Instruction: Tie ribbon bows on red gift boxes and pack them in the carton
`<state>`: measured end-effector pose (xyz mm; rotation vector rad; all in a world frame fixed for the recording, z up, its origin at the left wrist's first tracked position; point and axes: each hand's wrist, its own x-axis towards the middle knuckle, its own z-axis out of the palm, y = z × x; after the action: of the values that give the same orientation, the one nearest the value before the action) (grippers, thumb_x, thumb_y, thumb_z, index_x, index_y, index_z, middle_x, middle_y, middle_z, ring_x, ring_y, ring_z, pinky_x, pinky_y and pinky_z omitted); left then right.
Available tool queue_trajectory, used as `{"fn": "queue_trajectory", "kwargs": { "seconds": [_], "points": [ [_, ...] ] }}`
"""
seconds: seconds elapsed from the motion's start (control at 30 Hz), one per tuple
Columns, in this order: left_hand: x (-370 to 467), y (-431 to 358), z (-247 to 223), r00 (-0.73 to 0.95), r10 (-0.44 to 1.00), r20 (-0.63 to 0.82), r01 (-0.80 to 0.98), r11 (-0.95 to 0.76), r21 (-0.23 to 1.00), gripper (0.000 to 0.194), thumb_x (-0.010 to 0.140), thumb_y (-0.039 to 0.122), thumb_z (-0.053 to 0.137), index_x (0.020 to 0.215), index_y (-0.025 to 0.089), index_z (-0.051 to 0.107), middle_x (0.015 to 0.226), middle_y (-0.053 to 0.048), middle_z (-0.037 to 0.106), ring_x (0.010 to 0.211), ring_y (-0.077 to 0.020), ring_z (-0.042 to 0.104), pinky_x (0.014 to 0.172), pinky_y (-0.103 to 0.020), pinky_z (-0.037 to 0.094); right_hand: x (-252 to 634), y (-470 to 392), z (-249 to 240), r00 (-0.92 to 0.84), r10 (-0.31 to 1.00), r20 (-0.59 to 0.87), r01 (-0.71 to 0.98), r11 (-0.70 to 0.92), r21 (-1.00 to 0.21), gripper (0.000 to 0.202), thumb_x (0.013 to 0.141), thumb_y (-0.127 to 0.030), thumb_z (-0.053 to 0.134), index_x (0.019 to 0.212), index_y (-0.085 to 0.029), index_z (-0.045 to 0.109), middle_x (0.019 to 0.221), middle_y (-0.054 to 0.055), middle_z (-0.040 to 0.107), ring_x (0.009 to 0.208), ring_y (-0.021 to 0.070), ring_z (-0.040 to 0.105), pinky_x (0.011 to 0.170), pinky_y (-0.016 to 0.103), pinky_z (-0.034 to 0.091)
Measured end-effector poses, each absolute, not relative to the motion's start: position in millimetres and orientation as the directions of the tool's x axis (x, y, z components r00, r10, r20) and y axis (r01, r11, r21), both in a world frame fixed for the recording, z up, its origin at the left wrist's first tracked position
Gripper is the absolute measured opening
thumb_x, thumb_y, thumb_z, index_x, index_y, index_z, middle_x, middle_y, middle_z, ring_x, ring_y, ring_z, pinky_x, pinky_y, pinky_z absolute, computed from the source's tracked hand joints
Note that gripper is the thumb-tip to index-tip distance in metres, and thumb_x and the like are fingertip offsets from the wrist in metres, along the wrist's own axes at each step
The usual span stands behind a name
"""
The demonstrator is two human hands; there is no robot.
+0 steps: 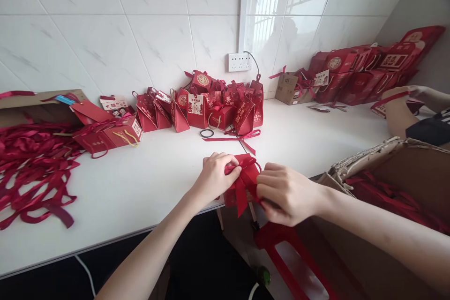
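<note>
At the table's front edge sits a small red gift box [230, 197] with a red ribbon [241, 197] on its top. My left hand [215, 173] pinches a loop of this ribbon between thumb and fingers, over the box's left side. On the right, my right hand [286, 194] is closed around another part of the ribbon, its fingertips partly hidden. One ribbon tail hangs down the front of the box between my hands. Behind the box, a loose tied ribbon [242, 137] and a black ring [206, 133] lie on the white table [168, 168].
Several finished-looking red boxes [198, 108] stand along the wall below a power strip [239, 62]. A heap of red ribbons [38, 173] covers the left end. An open carton [369, 154] stands at right, near another person's hands [418, 98] holding ribbon. A red stool [295, 262] is below.
</note>
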<state>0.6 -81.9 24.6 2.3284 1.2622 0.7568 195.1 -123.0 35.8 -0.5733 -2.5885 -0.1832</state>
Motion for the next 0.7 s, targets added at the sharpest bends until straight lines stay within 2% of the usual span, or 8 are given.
{"fn": "queue_trajectory", "kwargs": {
  "seconds": [0.03,0.1,0.2,0.27,0.33,0.47,0.6,0.7],
  "points": [
    [1,-82,25,0.454,0.848,0.273,0.64,-0.524,0.561,0.008,0.082,0.025,0.051,0.076,0.022,0.056,0.085,0.001,0.064,0.091,-0.0206,0.055,0.087,-0.039,0.034,199,-119,38,-0.735,0.473,0.485,0.46,0.874,-0.156,0.024,0.088,-0.029,0.036,0.068,-0.018,0.046,0.061,0.0,0.048,0.052,0.0111,0.039,0.054,0.026,0.033],
    [1,-82,25,0.459,0.846,0.271,0.639,-0.526,0.561,0.008,0.081,0.023,0.051,0.075,0.021,0.056,0.084,0.0,0.064,0.09,-0.0208,0.055,0.086,-0.038,0.035,205,-106,40,-0.487,0.781,0.391,0.593,0.625,-0.508,0.038,0.089,-0.044,0.031,0.067,-0.018,0.048,0.057,-0.001,0.046,0.051,0.0107,0.04,0.052,0.025,0.033],
    [3,-82,26,0.452,0.852,0.265,0.645,-0.517,0.562,0.008,0.08,0.02,0.052,0.073,0.021,0.056,0.082,0.0,0.065,0.088,-0.0212,0.055,0.085,-0.038,0.035,206,-82,36,-0.175,0.985,0.003,0.605,0.11,-0.789,0.065,0.085,-0.067,0.018,0.058,-0.017,0.05,0.048,-0.002,0.039,0.046,0.0106,0.037,0.05,0.026,0.033],
    [3,-82,26,0.461,0.847,0.266,0.635,-0.524,0.567,0.008,0.08,0.021,0.052,0.073,0.021,0.056,0.082,0.0,0.064,0.088,-0.0211,0.055,0.085,-0.038,0.036,202,-70,31,-0.182,0.961,-0.207,0.529,-0.082,-0.844,0.073,0.079,-0.076,0.015,0.052,-0.017,0.047,0.045,-0.002,0.034,0.044,0.0099,0.034,0.048,0.027,0.031],
    [3,-81,27,0.476,0.837,0.269,0.62,-0.537,0.572,0.008,0.08,0.023,0.053,0.073,0.021,0.056,0.081,0.0,0.064,0.088,-0.0208,0.054,0.084,-0.037,0.037,197,-67,27,-0.194,0.942,-0.273,0.524,-0.135,-0.841,0.069,0.075,-0.08,0.022,0.049,-0.018,0.04,0.046,-0.003,0.033,0.043,0.0088,0.03,0.046,0.026,0.027],
    [3,-81,25,0.479,0.83,0.286,0.592,-0.546,0.593,0.009,0.08,0.024,0.054,0.072,0.021,0.056,0.079,0.0,0.062,0.088,-0.02,0.053,0.081,-0.034,0.04,193,-75,24,-0.183,0.974,-0.132,0.648,0.018,-0.762,0.057,0.069,-0.069,0.051,0.049,-0.019,0.031,0.049,-0.005,0.031,0.047,0.0076,0.025,0.045,0.025,0.021],
    [3,-87,16,0.272,0.841,0.467,0.6,-0.528,0.601,0.01,0.081,0.029,0.054,0.077,0.02,0.056,0.085,-0.003,0.057,0.088,-0.0191,0.051,0.079,-0.031,0.042,197,-83,22,-0.244,0.969,-0.026,0.614,0.133,-0.778,0.046,0.075,-0.059,0.047,0.054,-0.019,0.038,0.052,-0.005,0.035,0.05,0.0081,0.03,0.047,0.024,0.024],
    [0,-93,12,0.135,0.91,0.393,0.605,-0.39,0.694,0.021,0.083,0.038,0.05,0.073,0.019,0.05,0.074,0.0,0.051,0.069,-0.0151,0.05,0.065,-0.027,0.042,198,-85,20,-0.28,0.96,0.013,0.578,0.179,-0.796,0.042,0.077,-0.056,0.044,0.058,-0.019,0.04,0.053,-0.005,0.037,0.05,0.0085,0.032,0.048,0.024,0.027]
  ]
}}
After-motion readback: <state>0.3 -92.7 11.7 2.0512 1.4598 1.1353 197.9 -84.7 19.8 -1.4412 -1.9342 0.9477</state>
